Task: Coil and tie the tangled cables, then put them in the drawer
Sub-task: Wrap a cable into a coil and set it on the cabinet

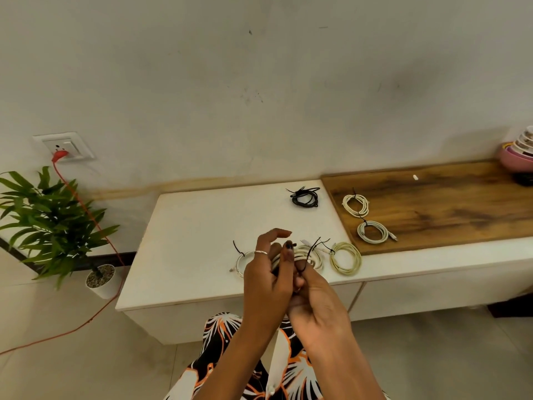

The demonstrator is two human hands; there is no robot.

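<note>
Both hands, left [266, 280] and right [315, 301], grip one white coiled cable [310, 255] between them above the counter [202, 226].

Potted plant [54, 215] on floor left, red cord [86, 209] in wall socket [65, 147], poss. stacked bowls [517, 155] far right.

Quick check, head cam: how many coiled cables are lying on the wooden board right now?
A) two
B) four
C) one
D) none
A: two tied white coils, the farther coil and the nearer coil, lie on the wooden board; the black coil and the yellowish coil rest on the white countertop.
</note>
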